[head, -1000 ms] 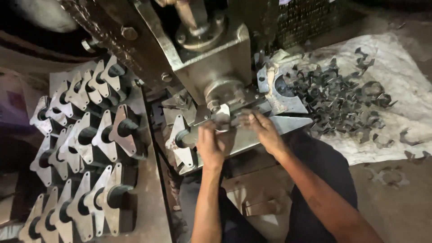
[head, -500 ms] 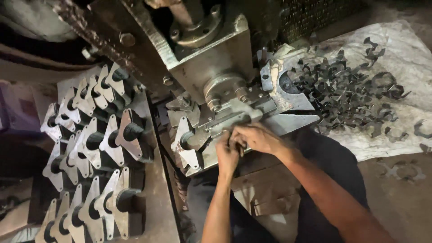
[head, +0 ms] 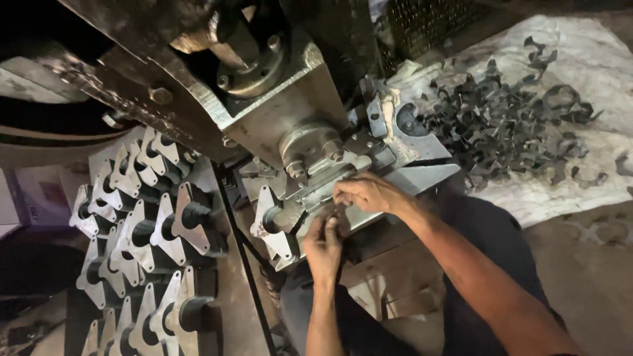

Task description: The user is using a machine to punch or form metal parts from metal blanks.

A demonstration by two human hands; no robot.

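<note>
Fingers of the left hand [head: 323, 245] and right hand [head: 362, 194], both pinched shut at centre frame on a small dark metal piece [head: 335, 214] too hidden to identify, do best staying low on the grey steel press bed [head: 422, 178], well clear of the ram.

At far left edge, behind stacked metal parts: a pale cardboard box [head: 30, 198], rectangular, partly hidden.

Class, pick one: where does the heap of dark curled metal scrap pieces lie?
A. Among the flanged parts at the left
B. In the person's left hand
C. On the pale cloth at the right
C: the heap of dark curled metal scrap pieces lies on the pale cloth, right of the grey metal press.
</note>
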